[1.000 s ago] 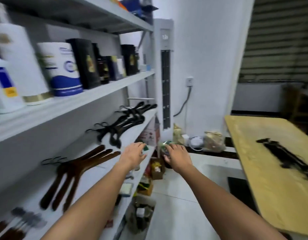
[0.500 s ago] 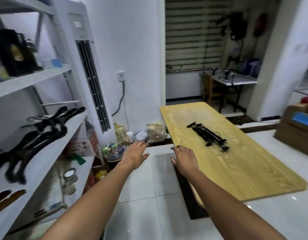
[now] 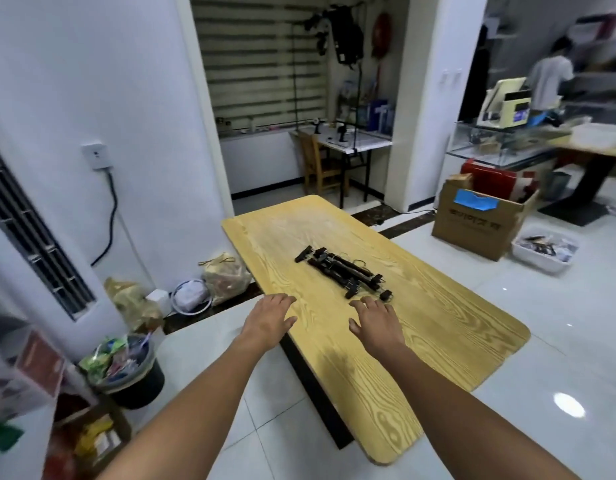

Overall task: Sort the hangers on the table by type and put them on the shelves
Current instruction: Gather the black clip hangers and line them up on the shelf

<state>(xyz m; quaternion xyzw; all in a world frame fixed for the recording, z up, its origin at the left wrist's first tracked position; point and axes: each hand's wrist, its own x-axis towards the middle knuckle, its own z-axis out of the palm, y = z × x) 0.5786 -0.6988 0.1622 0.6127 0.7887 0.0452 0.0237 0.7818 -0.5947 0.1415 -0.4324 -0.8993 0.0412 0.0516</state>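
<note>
A small pile of black clip hangers (image 3: 343, 270) lies in the middle of the light wooden table (image 3: 438, 327). Both arms reach forward over the table's near left edge. My left hand (image 3: 270, 320) hovers with relaxed, straight fingers and holds nothing. My right hand (image 3: 377, 322) is spread flat just in front of the pile's near end, its fingertips close to the nearest clip, holding nothing. Only the blurred corner of the shelves (image 3: 29, 375) shows at the lower left.
A black bin (image 3: 133, 372) full of rubbish stands on the floor left of the table, with bags (image 3: 226, 277) against the wall. A cardboard box (image 3: 479, 223) and a white tub (image 3: 543, 249) sit to the right. A person (image 3: 550, 77) stands far back right.
My view has swung right from the shelves to the table. Both empty hands have moved from beside the shelf to over the table, near the black hangers.
</note>
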